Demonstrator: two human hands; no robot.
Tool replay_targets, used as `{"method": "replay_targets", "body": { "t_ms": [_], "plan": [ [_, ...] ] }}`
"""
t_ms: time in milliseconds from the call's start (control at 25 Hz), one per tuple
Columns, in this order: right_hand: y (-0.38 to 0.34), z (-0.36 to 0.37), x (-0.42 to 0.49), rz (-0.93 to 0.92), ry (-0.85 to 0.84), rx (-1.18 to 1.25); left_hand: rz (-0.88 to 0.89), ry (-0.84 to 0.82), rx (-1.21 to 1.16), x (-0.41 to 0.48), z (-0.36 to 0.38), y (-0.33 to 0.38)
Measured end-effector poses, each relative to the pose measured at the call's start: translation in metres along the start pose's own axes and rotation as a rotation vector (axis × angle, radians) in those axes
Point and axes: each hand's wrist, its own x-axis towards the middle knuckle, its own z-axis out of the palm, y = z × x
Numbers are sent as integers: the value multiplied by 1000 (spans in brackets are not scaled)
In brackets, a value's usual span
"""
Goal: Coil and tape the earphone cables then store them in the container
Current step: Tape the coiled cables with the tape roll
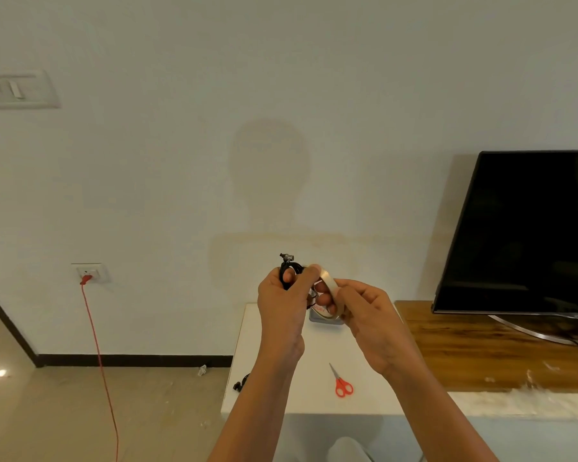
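My left hand (pixel 282 306) grips a coiled black earphone cable (pixel 289 270), raised above the white table (pixel 281 395); the plug end sticks up at the top of the coil. My right hand (pixel 367 315) holds a roll of clear tape (pixel 331 291) right beside the coil, and my left thumb touches the roll's top edge. A grey container (pixel 326 320) sits on the table behind my hands, mostly hidden. Another black earphone cable (pixel 241 383) lies at the table's left edge, partly behind my left forearm.
Red-handled scissors (pixel 341 383) lie on the table between my forearms. A television (pixel 528 235) stands on a wooden unit (pixel 481 348) to the right. A red cord (pixel 97 355) hangs from a wall socket at left down to the floor.
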Motion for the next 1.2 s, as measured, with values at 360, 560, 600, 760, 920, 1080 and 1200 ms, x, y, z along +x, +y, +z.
{"method": "replay_targets", "body": {
  "t_ms": [360, 560, 600, 760, 920, 1080, 1200],
  "plan": [
    [-7, 0, -13, -112, -89, -50, -95, -35, -126, -17, 5, 23],
    [-10, 3, -17, -90, 4, -32, -79, -10, -129, -24, 4, 21],
    [-10, 4, -18, -95, 15, -27, -72, -1, -128, -26, 4, 20],
    [-11, 5, -21, -119, -5, -2, -74, 23, -142, -30, 5, 19],
    [-9, 2, -23, -110, -44, 19, -83, 44, -145, -33, 5, 20],
    [-9, 0, -25, -111, -58, 12, -94, 55, -148, -36, 6, 21],
    [-10, 0, -27, -124, -68, -8, -99, 70, -144, -38, 6, 24]
  ]
}}
